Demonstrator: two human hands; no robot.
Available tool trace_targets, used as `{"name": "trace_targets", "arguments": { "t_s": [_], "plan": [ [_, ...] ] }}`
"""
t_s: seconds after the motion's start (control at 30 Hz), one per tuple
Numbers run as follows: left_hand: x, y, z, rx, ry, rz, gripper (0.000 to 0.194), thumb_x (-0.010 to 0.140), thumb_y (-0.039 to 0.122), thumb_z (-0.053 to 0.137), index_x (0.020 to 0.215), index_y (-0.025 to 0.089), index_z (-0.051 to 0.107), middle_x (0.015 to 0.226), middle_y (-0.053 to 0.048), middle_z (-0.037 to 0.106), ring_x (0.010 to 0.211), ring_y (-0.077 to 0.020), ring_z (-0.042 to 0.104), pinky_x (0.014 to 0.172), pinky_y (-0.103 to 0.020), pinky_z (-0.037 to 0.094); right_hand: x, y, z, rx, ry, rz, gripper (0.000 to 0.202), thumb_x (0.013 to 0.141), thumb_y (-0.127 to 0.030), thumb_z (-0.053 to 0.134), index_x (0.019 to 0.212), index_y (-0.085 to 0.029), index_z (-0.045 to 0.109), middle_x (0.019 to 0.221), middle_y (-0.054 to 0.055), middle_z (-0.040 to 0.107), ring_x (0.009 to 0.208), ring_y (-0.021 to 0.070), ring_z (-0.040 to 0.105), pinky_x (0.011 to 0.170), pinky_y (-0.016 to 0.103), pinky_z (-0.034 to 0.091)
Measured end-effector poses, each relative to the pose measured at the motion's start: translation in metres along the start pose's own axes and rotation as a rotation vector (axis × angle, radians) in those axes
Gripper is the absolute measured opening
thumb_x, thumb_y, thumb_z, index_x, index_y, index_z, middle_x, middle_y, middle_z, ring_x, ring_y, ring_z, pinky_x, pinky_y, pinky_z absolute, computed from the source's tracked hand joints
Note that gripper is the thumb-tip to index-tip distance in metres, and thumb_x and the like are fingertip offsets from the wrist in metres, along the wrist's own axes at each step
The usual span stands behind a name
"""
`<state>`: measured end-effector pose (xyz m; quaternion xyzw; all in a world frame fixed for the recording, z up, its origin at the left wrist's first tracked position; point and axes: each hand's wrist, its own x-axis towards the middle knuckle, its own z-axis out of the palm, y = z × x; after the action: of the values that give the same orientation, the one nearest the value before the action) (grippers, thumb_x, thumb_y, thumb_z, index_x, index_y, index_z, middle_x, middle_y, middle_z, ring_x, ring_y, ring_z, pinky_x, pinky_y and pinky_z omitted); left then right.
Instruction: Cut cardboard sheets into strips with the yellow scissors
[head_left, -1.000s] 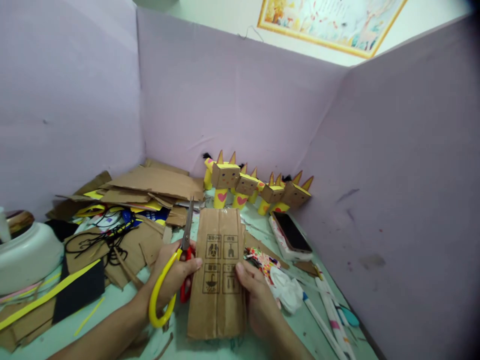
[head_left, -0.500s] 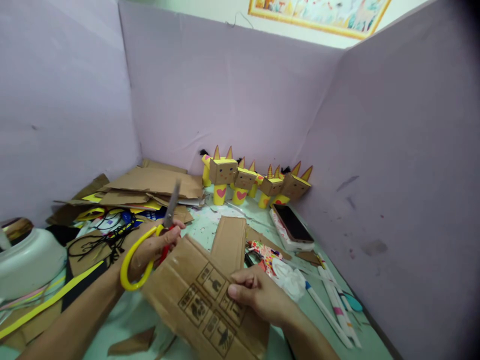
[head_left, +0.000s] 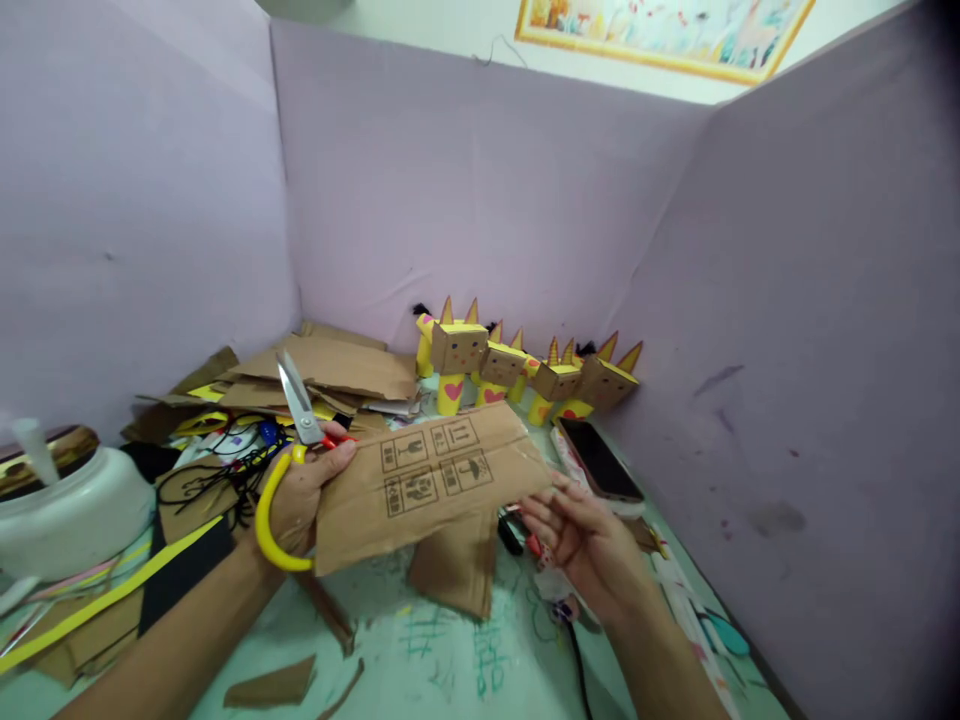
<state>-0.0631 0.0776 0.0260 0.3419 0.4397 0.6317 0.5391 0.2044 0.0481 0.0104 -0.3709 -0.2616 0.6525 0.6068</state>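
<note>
My left hand point(head_left: 304, 500) is closed around yellow-and-red-handled scissors point(head_left: 296, 400), whose blades point up and away. Its thumb also pins the left edge of a brown cardboard piece point(head_left: 442, 505) printed with black handling symbols. The cardboard is held tilted above the table. At the cardboard's right corner is my right hand point(head_left: 581, 540), palm turned up and fingers loosely stretched; its fingertips are at the edge, and I cannot tell whether they touch it. Below the piece lies a second cardboard strip point(head_left: 457, 570), partly covered.
Cardboard sheets point(head_left: 337, 360) are stacked at the back left, near black cords point(head_left: 217, 480) and a white pot point(head_left: 82, 520). Several yellow horned cardboard figures point(head_left: 457, 350) stand at the back. A phone point(head_left: 600, 460) and white markers point(head_left: 686, 620) lie right. Cardboard scraps point(head_left: 274, 685) lie in front.
The printed cardboard has turned and risen, now lying between both hands. My right hand has let go of its face and moved right to its edge. The scissors have shifted left.
</note>
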Motion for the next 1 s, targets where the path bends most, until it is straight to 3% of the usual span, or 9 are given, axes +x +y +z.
{"name": "trace_targets", "arguments": {
  "t_s": [0.13, 0.27, 0.4, 0.53, 0.63, 0.73, 0.8, 0.87, 1.0],
  "plan": [
    [-0.007, -0.007, 0.003, -0.119, -0.025, 0.004, 0.038, 0.059, 0.026, 0.075, 0.085, 0.024, 0.049, 0.065, 0.008, 0.058, 0.06, -0.0156, 0.061, 0.055, -0.027, 0.05, -0.005, 0.025, 0.011, 0.057, -0.263, 0.281, 0.015, 0.068, -0.024, 0.067, 0.077, -0.012, 0.064, 0.066, 0.003, 0.068, 0.061, 0.0148, 0.067, 0.06, 0.025, 0.055],
    [-0.019, -0.017, 0.001, -0.093, -0.13, 0.085, 0.035, 0.062, 0.029, 0.074, 0.086, 0.025, 0.049, 0.072, 0.006, 0.061, 0.068, -0.018, 0.062, 0.062, -0.029, 0.05, -0.024, 0.049, 0.022, 0.002, -0.704, 0.815, 0.06, 0.079, -0.056, 0.044, 0.105, -0.005, 0.061, 0.085, 0.017, 0.071, 0.066, 0.0188, 0.07, 0.049, 0.023, 0.052],
    [-0.03, -0.021, 0.001, 0.079, -0.287, 0.193, 0.027, 0.061, 0.031, 0.073, 0.078, 0.022, 0.054, 0.07, 0.0, 0.063, 0.063, -0.0203, 0.061, 0.056, -0.029, 0.047, -0.036, 0.065, 0.021, 0.024, -0.796, 0.913, 0.067, 0.074, -0.068, 0.039, 0.106, -0.014, 0.062, 0.074, 0.011, 0.073, 0.063, 0.0212, 0.069, 0.05, 0.028, 0.052],
    [-0.029, -0.018, 0.002, 0.204, -0.364, 0.349, 0.025, 0.063, 0.034, 0.072, 0.08, 0.021, 0.059, 0.069, -0.003, 0.067, 0.061, -0.0208, 0.06, 0.054, -0.029, 0.046, -0.037, 0.061, 0.023, -0.019, -0.688, 0.731, 0.042, 0.07, -0.05, 0.061, 0.097, -0.018, 0.066, 0.06, 0.002, 0.069, 0.044, 0.0132, 0.062, 0.038, 0.019, 0.043],
    [-0.018, -0.017, -0.001, 0.312, -0.194, 0.391, 0.035, 0.064, 0.036, 0.074, 0.091, 0.023, 0.057, 0.079, -0.004, 0.069, 0.063, -0.0195, 0.06, 0.051, -0.026, 0.046, -0.033, 0.049, 0.028, 0.047, -0.541, 0.524, 0.033, 0.063, -0.031, 0.072, 0.092, -0.016, 0.066, 0.064, 0.0, 0.069, 0.046, 0.0094, 0.061, 0.041, 0.015, 0.043],
    [-0.01, -0.02, -0.004, 0.376, -0.067, 0.344, 0.036, 0.07, 0.044, 0.069, 0.095, 0.022, 0.053, 0.079, -0.003, 0.067, 0.061, -0.0168, 0.059, 0.051, -0.025, 0.047, -0.023, 0.04, 0.027, 0.024, -0.275, 0.174, 0.041, 0.06, -0.024, 0.075, 0.099, -0.015, 0.063, 0.084, 0.005, 0.072, 0.067, 0.0156, 0.067, 0.061, 0.023, 0.052],
    [-0.01, -0.025, -0.003, 0.301, -0.137, 0.26, 0.037, 0.075, 0.05, 0.062, 0.095, 0.022, 0.05, 0.074, -0.002, 0.067, 0.061, -0.0174, 0.06, 0.053, -0.027, 0.049, -0.014, 0.04, 0.022, -0.092, -0.05, -0.107, 0.048, 0.061, -0.026, 0.076, 0.105, -0.018, 0.059, 0.096, 0.006, 0.071, 0.082, 0.0207, 0.066, 0.072, 0.03, 0.051],
    [-0.015, -0.032, 0.002, 0.256, -0.238, 0.168, 0.037, 0.077, 0.051, 0.059, 0.095, 0.021, 0.05, 0.07, -0.002, 0.066, 0.062, -0.0183, 0.061, 0.056, -0.029, 0.049, -0.007, 0.043, 0.015, -0.219, 0.088, -0.266, 0.048, 0.062, -0.028, 0.077, 0.104, -0.019, 0.058, 0.1, 0.006, 0.07, 0.09, 0.023, 0.064, 0.078, 0.033, 0.049],
    [-0.031, -0.045, 0.013, 0.427, -0.29, 0.131, 0.031, 0.069, 0.039, 0.069, 0.09, 0.02, 0.054, 0.064, 0.003, 0.058, 0.053, -0.0132, 0.053, 0.049, -0.022, 0.04, -0.002, 0.049, 0.01, -0.307, 0.038, -0.298, 0.041, 0.065, -0.031, 0.075, 0.101, -0.02, 0.059, 0.101, 0.007, 0.07, 0.093, 0.025, 0.062, 0.081, 0.037, 0.048]
  ]
}}
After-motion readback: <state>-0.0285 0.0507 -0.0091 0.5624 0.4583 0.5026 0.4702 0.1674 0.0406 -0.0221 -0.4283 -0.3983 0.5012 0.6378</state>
